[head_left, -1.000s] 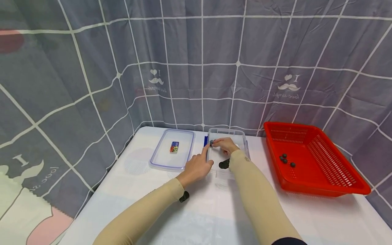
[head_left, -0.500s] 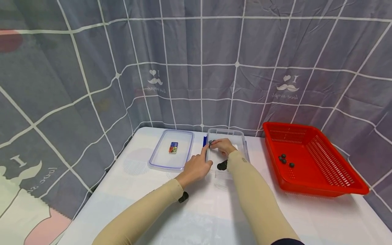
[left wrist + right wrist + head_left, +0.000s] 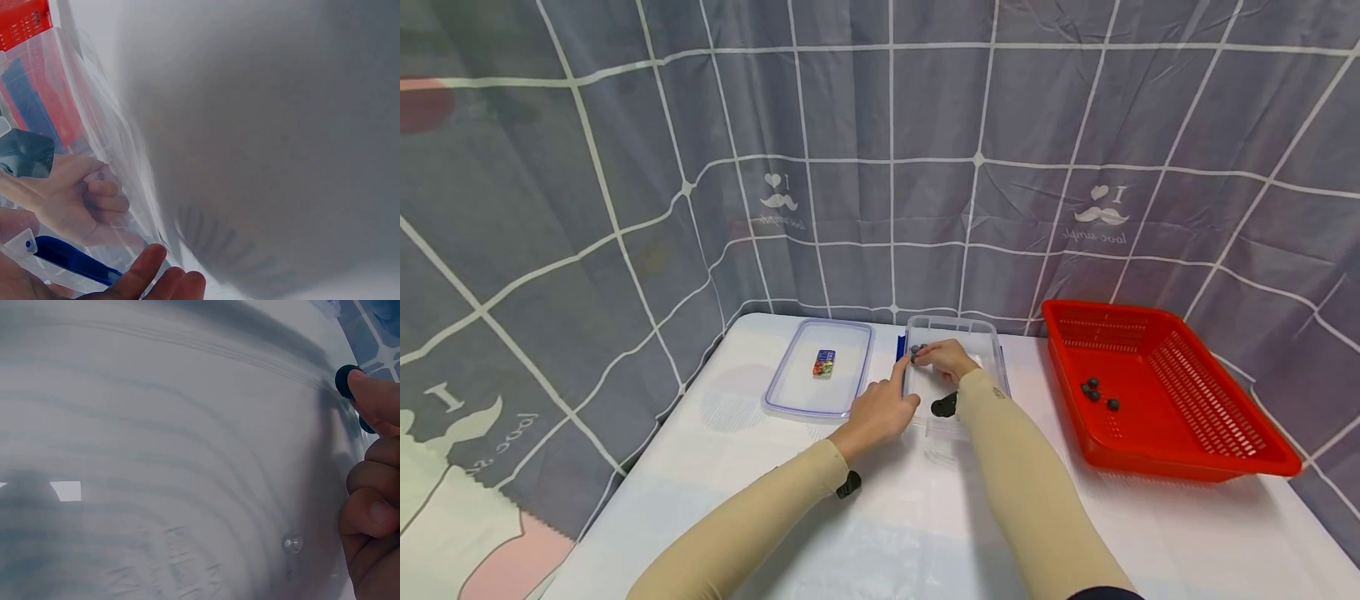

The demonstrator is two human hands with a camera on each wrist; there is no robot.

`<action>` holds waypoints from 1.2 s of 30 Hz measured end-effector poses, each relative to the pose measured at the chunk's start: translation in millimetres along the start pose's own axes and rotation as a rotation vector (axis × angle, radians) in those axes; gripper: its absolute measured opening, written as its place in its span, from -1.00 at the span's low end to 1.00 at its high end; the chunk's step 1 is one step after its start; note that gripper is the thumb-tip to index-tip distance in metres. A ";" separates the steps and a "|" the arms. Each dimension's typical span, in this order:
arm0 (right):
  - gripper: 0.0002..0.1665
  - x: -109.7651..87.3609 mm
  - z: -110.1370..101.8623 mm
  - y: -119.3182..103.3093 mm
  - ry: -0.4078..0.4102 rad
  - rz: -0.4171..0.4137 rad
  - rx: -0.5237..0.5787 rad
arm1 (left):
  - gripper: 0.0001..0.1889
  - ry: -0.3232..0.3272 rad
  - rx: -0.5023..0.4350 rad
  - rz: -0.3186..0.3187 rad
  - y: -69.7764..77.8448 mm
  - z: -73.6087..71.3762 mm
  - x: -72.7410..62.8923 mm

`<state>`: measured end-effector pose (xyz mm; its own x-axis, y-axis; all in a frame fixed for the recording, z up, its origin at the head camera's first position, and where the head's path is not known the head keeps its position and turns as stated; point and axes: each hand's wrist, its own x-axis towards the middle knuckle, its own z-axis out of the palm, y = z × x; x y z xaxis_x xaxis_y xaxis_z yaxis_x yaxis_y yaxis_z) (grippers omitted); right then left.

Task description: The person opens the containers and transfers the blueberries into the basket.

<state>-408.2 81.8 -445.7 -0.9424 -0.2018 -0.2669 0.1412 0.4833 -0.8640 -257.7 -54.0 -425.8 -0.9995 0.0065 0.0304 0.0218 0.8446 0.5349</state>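
A clear plastic box (image 3: 951, 323) stands near the table's back edge, with blue latches (image 3: 75, 259) on its sides. My right hand (image 3: 950, 358) reaches into it, the thumb and index finger pinching a small dark ball (image 3: 345, 381) at the left wall. A second dark ball (image 3: 367, 424) shows just behind those fingertips. Along the box's left side lies my left hand (image 3: 883, 408), its index finger straight and its tip by the balls, its thumb near the rim. Through the clear wall, the left wrist view shows the right hand's curled fingers.
A flat clear lid (image 3: 842, 396) with a blue seal lies left of the box, bearing a small blue printed packet (image 3: 823, 363). At the right, a red perforated basket (image 3: 1165, 457) holds several dark balls (image 3: 1094, 396). A gridded grey curtain (image 3: 925, 200) hangs behind the table.
Both hands stay almost in place at the box's left wall. The dark balls at the right fingertips show slightly more apart now. The whole view has shifted a little.
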 end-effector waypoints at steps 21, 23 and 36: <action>-0.67 -5.9 -16.4 -4.1 -0.061 0.015 0.006 | -0.20 0.018 0.008 0.016 -0.6 1.3 -1.2; -0.68 -7.5 -18.3 -6.6 -0.072 0.012 -0.001 | -0.20 0.017 0.007 0.016 -1.0 1.9 -1.1; -0.62 -10.0 -38.1 -23.2 -0.179 -0.070 -0.052 | -0.20 0.011 0.003 0.007 -1.7 1.6 -0.4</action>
<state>-413.6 105.0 -406.7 -0.8796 -0.3826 -0.2828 0.0570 0.5055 -0.8610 -257.4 -54.6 -428.1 -0.9990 0.0066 0.0437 0.0289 0.8461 0.5323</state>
